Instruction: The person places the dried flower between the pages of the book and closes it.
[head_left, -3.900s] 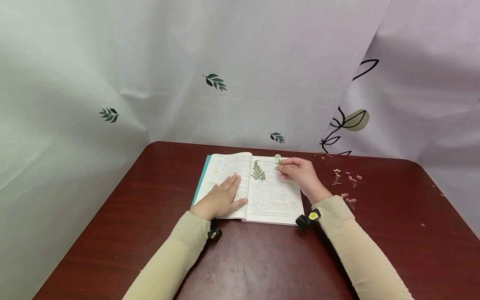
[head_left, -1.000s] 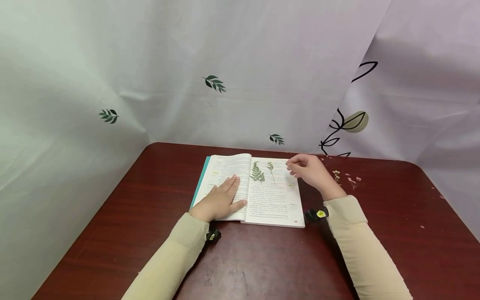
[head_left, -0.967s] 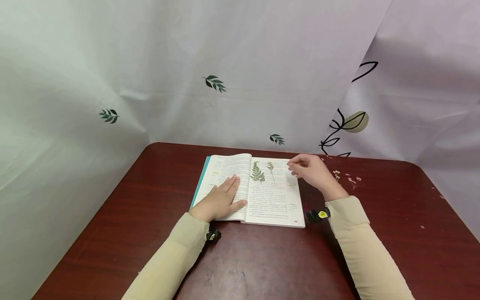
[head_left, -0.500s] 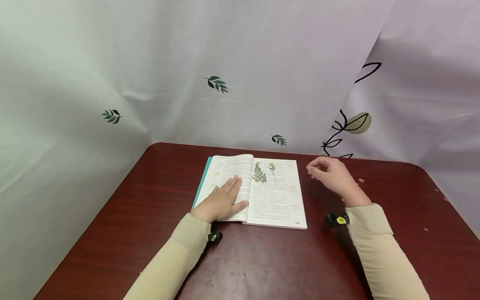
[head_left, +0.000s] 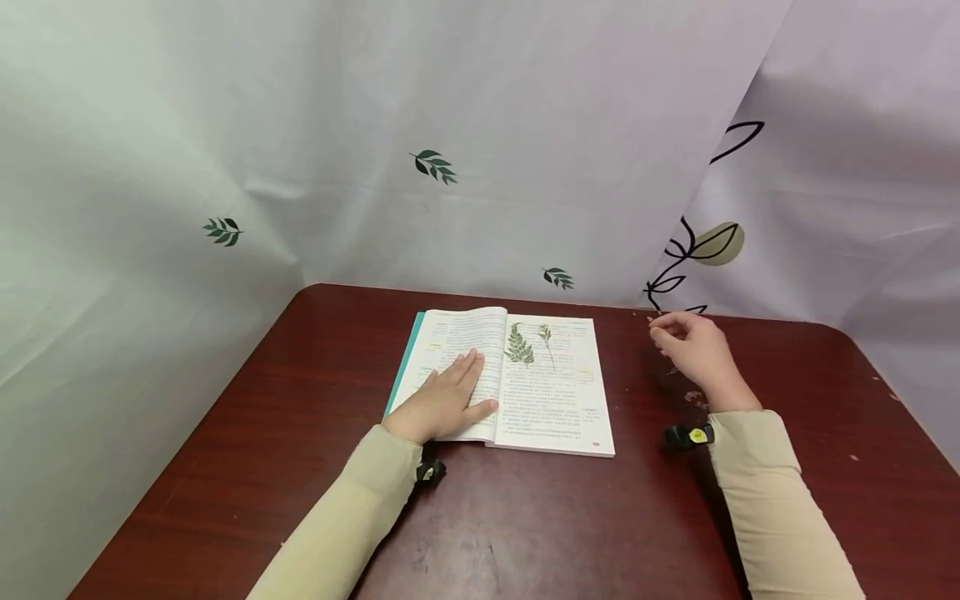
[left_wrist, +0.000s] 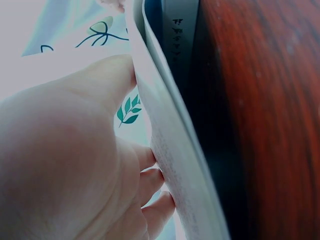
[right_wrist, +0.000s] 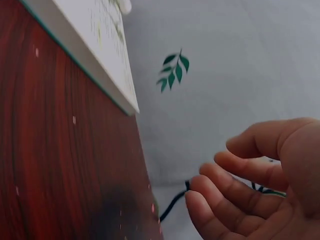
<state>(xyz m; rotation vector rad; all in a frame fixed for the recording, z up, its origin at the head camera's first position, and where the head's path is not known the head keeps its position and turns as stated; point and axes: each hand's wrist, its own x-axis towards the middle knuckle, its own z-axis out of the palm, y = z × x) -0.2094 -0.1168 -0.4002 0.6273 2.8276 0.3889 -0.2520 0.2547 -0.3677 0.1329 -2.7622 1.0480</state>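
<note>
An open book (head_left: 555, 421) with a teal cover edge lies on the table. My left hand (head_left: 442, 400) rests flat on its left page, fingers straight; the left wrist view shows the fingertips touching the page (left_wrist: 172, 135). On the right page lie a pressed green fern leaf (head_left: 518, 347) and, beside it, a thin-stemmed flower sprig (head_left: 547, 337). Off the book's right side, my right hand (head_left: 697, 350) hovers above the table, with a thin stem (head_left: 672, 370) partly showing below it. In the right wrist view, nothing shows between the loosely bent fingers (right_wrist: 235, 192).
Dried pink blossoms (head_left: 696, 399) lie on the dark red table (head_left: 510, 533) below the right hand; other flowers there are hidden by it. Small petal bits (head_left: 854, 457) are scattered farther right. A pale curtain (head_left: 480, 225) with leaf prints hangs behind the table.
Earlier, my right hand placed the flower sprig on the right page and let go. It has since moved right, off the book, over the loose flowers. The left hand stays put.
</note>
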